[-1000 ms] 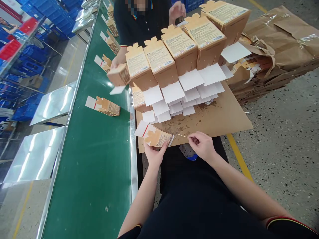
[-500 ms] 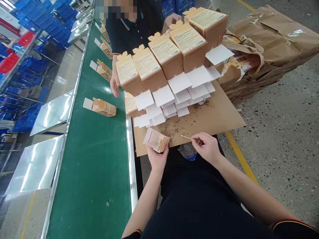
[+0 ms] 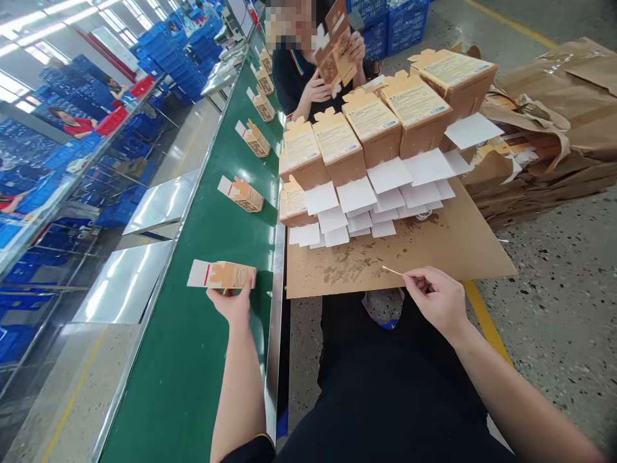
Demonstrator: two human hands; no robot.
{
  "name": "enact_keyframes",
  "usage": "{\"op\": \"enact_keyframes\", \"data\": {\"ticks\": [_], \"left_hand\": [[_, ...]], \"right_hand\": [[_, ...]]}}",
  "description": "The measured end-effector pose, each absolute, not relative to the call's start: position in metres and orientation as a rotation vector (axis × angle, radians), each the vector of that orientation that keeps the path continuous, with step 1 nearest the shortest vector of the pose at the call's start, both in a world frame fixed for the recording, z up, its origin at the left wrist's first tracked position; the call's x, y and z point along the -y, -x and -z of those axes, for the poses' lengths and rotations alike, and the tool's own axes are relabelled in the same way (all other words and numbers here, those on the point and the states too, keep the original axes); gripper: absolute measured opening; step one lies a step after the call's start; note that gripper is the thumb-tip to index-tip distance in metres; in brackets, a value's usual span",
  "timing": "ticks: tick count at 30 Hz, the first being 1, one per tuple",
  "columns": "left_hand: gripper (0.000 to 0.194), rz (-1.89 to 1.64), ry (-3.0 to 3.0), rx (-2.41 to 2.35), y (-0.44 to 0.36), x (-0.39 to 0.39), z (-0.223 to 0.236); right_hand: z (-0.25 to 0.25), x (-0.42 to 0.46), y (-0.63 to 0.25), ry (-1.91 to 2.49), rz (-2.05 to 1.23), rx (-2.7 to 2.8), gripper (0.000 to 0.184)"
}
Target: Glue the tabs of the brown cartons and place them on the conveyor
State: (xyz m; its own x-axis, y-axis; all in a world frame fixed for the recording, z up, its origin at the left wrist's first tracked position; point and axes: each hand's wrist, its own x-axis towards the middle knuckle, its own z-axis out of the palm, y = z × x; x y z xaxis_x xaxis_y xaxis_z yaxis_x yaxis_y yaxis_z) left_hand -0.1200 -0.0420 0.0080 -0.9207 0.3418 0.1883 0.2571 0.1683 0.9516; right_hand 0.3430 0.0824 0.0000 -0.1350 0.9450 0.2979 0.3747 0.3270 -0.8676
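My left hand (image 3: 234, 301) is closed around a small tan carton (image 3: 232, 275), over the green conveyor belt (image 3: 193, 360). The carton's white flap with a red stripe points left. Whether its base touches the belt I cannot tell. My right hand (image 3: 436, 296) pinches a thin cotton swab (image 3: 393, 270), its pale tip pointing left above the front of a brown cardboard sheet (image 3: 463, 251). Dark wet spots mark the sheet. Behind them, several tan cartons (image 3: 337, 146) are stacked in rows, white flaps (image 3: 357, 193) sticking out toward me.
More open cartons (image 3: 247, 195) stand spaced along the belt. Across the stack, a co-worker (image 3: 294, 77) holds a printed carton (image 3: 337, 51) in both hands. Brown paper-wrapped bundles (image 3: 554, 135) lie at right. Metal plates (image 3: 128, 283) flank the belt's far side.
My left hand has carried its carton left from the cardboard sheet to over the belt. My right hand still holds the swab. The co-worker has lifted a carton. The view has shifted.
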Motion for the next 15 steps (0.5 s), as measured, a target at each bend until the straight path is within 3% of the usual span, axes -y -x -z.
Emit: {"op": "enact_keyframes", "data": {"ticks": [4,7,9,12,15], "left_hand": [[0.103,-1.727,-0.513,-2.365,0.152,0.046,-0.003],[0.099,-1.827,-0.639,-2.629,0.142,0.054,0.005],[0.081,-2.016,-0.796,-2.776,0.126,0.052,0.007],[0.045,-2.189,-1.050,-2.496,0.099,0.018,0.000],[0.040,-1.979,-0.988,-2.110,0.082,-0.052,-0.021]], "right_hand": [[-0.001,-0.089,-0.339,1.151,-0.772,1.708,0.025],[0.000,-0.089,-0.347,1.172,-0.713,1.713,0.024],[0.002,-0.088,-0.356,1.205,-0.655,1.695,0.025],[0.006,-0.088,-0.365,1.254,-0.611,1.665,0.027],[0.006,-0.091,-0.365,1.258,-0.630,1.672,0.030]]}}
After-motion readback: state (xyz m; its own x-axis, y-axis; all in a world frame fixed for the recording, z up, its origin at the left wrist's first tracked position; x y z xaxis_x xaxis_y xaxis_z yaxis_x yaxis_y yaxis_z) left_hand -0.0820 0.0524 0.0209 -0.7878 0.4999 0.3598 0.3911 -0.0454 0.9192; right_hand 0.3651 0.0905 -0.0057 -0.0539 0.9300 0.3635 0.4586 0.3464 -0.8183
